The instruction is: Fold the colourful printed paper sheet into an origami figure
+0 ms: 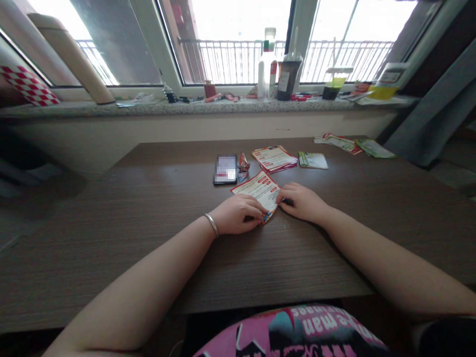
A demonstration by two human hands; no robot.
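Note:
A printed paper sheet (260,189) with a red border lies slanted on the table between my hands. My left hand (240,214), with a silver bangle at its wrist, is closed on the sheet's near edge. My right hand (301,201) pinches the sheet's right edge between thumb and fingers. Just beyond the sheet lies a stack of similar red-edged papers (274,157). To the left of that stack are a crumpled red wrapper (243,166) and a phone (225,169) with its screen lit and blurred.
A small green-and-white packet (313,160) lies right of the stack. More coloured papers (344,144) sit at the table's far right. Along the windowsill (148,109) stand a clear bottle (266,69), a dark drink cup (288,77) and a tall beige cylinder (74,59).

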